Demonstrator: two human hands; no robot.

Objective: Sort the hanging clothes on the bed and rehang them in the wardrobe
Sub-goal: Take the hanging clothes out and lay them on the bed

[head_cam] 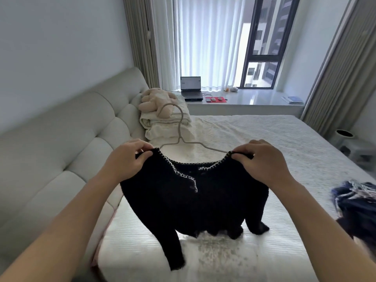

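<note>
A white textured bed (264, 143) filled the curtained room. Over it, the left hand (126, 159) and right hand (262, 161) each pinched the black sweater (193, 200) on its hanger (179, 127).

Upper frame: window (262, 43) with sheer curtain (209, 41), daylight entering. Left: pale wall (61, 41), padded headboard (67, 127). Sill (250, 98) carries laptop (191, 87). Drape (341, 74) at right.
</note>
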